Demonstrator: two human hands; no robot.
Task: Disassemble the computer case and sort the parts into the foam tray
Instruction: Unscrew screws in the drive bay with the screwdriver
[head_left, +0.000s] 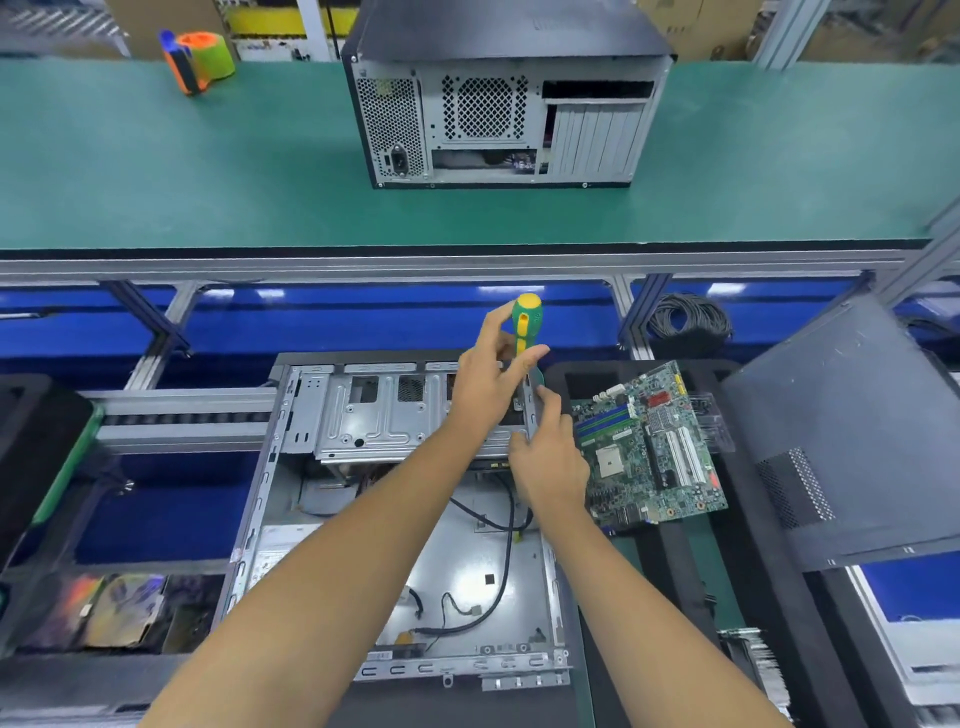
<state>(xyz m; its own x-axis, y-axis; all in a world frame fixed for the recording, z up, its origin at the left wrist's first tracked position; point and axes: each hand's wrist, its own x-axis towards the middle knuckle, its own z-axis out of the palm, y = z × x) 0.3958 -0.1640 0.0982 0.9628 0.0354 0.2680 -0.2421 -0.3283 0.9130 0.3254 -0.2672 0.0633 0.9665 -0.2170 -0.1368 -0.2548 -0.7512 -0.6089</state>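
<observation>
The open computer case (395, 519) lies nearest; the screwdriver (526, 332) is gripped by the left hand (488, 384) and steadied low by the right hand (545, 447) (a slipped tip could scar the drive cage (374, 415)).

case floor (467, 571): open from above, crossed by loose cables (506, 525) | right side: blocked by motherboard (652, 447) | far end: covered by drive cage (374, 415)

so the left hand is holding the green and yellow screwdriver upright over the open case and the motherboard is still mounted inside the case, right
Not quite. The head view shows the motherboard already out, lying to the right of the open case. The rest holds: the left hand grips the green and yellow screwdriver upright over the case.
</observation>
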